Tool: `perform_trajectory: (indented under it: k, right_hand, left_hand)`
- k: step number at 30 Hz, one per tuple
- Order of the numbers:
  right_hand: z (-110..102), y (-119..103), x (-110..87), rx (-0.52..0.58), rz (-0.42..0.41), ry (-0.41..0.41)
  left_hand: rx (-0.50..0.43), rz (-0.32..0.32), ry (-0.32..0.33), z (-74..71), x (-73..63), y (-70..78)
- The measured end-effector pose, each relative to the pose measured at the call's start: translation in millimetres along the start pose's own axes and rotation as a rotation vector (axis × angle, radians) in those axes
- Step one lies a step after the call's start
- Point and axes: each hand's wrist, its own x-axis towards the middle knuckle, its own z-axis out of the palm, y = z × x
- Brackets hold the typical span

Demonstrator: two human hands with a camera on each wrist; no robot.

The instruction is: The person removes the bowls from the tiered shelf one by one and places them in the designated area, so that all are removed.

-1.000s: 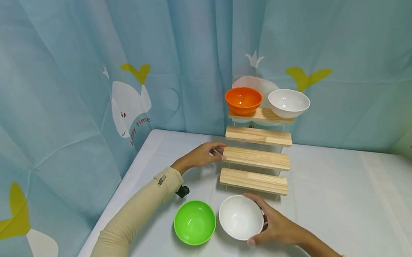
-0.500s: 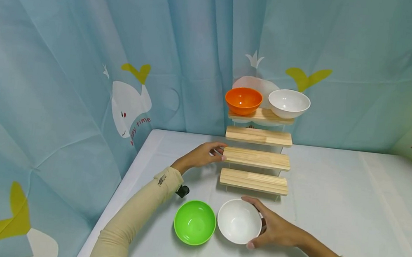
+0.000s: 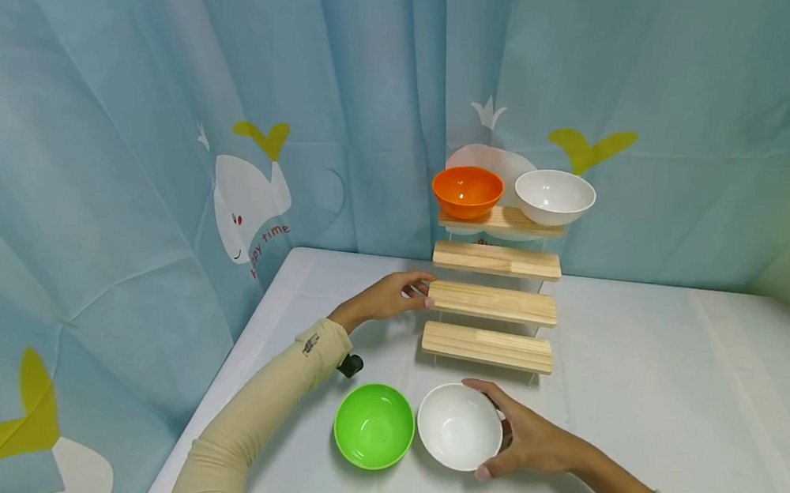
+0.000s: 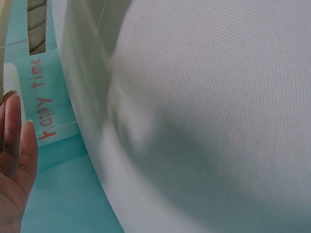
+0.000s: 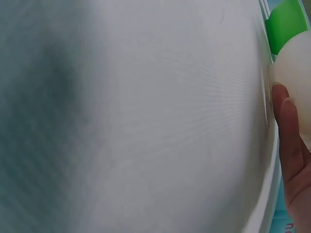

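Note:
My right hand (image 3: 526, 438) holds a white bowl (image 3: 459, 427) by its right side, thumb at the near rim and fingers at the far side. Just left of it, a green bowl (image 3: 374, 427) stands upright on the table. In the right wrist view, the fingers lie along the outer wall of the white bowl (image 5: 296, 73). My left hand (image 3: 384, 297) grips the left end of a wooden tiered stand (image 3: 493, 302) at its second step from the bottom. In the left wrist view only part of the left hand (image 4: 17, 160) shows, at the left edge.
On the stand's top step sit an orange bowl (image 3: 467, 192) and another white bowl (image 3: 554, 198), side by side. A pale blue curtain (image 3: 380, 102) with printed figures hangs behind the white-covered table (image 3: 665, 407).
The right hand has drawn the white bowl slightly toward me, beside the green bowl; over the last half second it has barely moved. The left hand stays at the stand.

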Motion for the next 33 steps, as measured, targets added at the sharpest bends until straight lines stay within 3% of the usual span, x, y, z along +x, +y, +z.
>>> perform_trajectory:
  k: [12, 33]
  right_hand:
    - [-1.6, 2.5, -0.4, 0.004, -0.048, -0.029]
    - [1.8, 1.1, -1.5, 0.044, -0.037, -0.037]
  left_hand:
    - [0.003, -0.007, 0.01, -0.4, -0.6, 3.1]
    - [-0.013, -0.004, 0.007, 1.1, 0.7, -0.9]
